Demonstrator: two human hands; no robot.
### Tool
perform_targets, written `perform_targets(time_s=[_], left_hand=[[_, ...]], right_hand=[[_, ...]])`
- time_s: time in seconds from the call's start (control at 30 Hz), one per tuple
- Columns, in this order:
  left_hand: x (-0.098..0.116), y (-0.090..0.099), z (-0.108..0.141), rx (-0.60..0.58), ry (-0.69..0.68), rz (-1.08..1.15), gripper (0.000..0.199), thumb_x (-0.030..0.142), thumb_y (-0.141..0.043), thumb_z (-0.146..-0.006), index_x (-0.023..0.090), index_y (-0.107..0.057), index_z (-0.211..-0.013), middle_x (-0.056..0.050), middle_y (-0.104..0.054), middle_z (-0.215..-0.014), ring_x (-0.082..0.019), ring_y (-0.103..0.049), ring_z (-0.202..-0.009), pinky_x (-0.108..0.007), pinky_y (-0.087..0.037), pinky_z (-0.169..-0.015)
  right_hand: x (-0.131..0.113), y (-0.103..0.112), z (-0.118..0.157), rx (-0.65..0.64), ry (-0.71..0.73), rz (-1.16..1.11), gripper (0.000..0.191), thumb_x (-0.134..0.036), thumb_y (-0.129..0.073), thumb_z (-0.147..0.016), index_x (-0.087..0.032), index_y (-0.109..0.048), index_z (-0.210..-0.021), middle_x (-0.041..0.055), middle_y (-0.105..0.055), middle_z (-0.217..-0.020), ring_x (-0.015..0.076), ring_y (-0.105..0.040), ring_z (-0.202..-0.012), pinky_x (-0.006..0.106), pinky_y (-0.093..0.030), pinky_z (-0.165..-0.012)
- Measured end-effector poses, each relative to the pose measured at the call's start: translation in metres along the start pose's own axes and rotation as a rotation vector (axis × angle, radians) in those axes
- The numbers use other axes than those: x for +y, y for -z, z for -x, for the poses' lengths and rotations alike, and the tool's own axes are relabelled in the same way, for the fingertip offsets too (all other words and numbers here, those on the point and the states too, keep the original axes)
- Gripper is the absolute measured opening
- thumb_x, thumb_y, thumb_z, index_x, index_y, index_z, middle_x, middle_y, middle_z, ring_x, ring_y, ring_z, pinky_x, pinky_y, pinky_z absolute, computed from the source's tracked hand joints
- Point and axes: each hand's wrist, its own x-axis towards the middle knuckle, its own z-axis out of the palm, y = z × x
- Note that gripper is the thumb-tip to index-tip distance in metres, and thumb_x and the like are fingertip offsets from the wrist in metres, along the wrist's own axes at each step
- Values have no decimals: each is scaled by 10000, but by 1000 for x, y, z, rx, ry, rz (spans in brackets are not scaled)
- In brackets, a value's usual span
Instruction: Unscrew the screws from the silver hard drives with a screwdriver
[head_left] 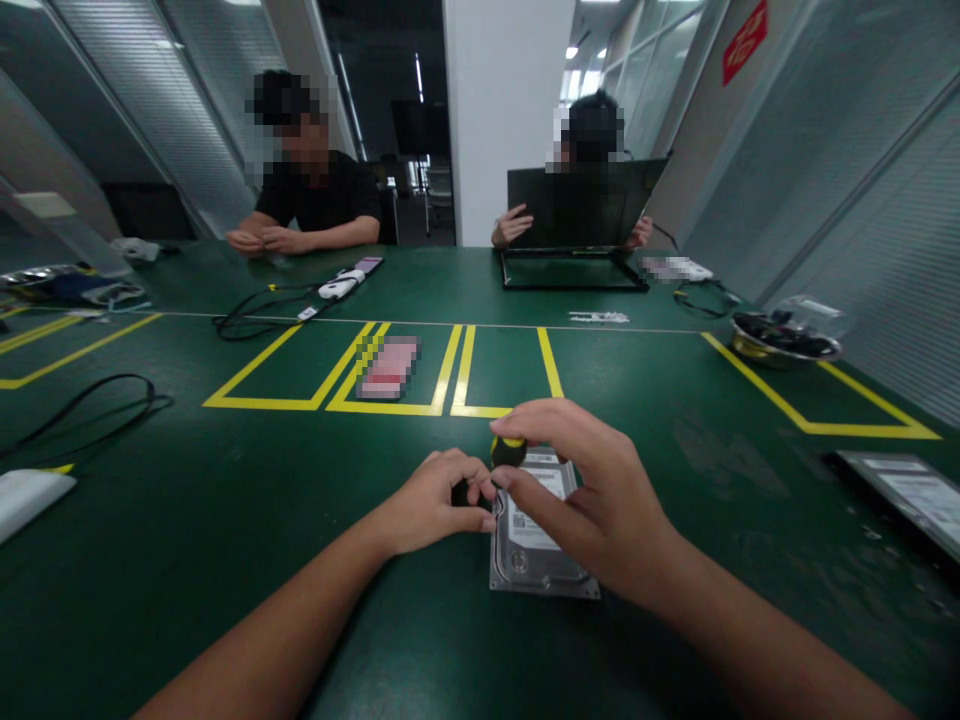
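A silver hard drive [544, 570] with a white label lies flat on the green table [247, 520], directly in front of me. Above its upper part, my right hand [592, 490] pinches a black-and-yellow round handle [509, 452] between thumb and fingers; whatever extends below the handle is hidden. My left hand [450, 500] is at the drive's left edge, its fingers curled and the thumb tip at the rim. Whether those fingers hold something small cannot be made out. Part of the drive's label is covered by my right hand.
Another drive-like device [907, 495] lies at the right. Behind it stands a metal bowl [784, 345] of dark parts. Yellow tape [262, 403] marks the table. A white device [30, 500] and cable are left. Across sit two people, one holding a dark panel [577, 205].
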Motion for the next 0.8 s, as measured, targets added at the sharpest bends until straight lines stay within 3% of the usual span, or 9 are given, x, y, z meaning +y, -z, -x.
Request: perform_targets(time_s=[0.2,0.27,0.47,0.8], left_hand=[[-1,-1,1,31,14,13,300,423,-776,-772,204,-632,-917,21,-619,-867,-192,-544,-847,-311,-360,-799],[0,0,1,32,23,7,313,419,-785,-764,204,-614,-913,32,-606,-836,-187,-535,-831,-306,-352,-788],[-1,0,1,13,23,42,332,381,-805,-746,205,-588,-926,52,-597,-807,-170,-542,-810,-303,-340,-806],[0,1,1,0,20,-1,311,414,-781,-760,198,-599,-890,37,-610,-809,-180,-544,-817,-310,-342,-800]], right_hand=[[3,-5,3,-1,36,123,391,-138,-629,-854,-164,-551,-1236,52,-660,-1107,152,-608,-967,303,-500,-842],[0,-2,5,87,36,148,454,-135,-630,-854,-177,-511,-1291,48,-650,-1108,149,-609,-927,297,-510,-807],[-12,14,3,553,111,212,450,-129,-654,-807,-224,-571,-1239,63,-601,-1063,214,-596,-917,377,-495,-761],[-13,24,5,686,136,395,374,-166,-663,-812,-270,-580,-1162,55,-606,-984,235,-587,-932,394,-507,-743]])
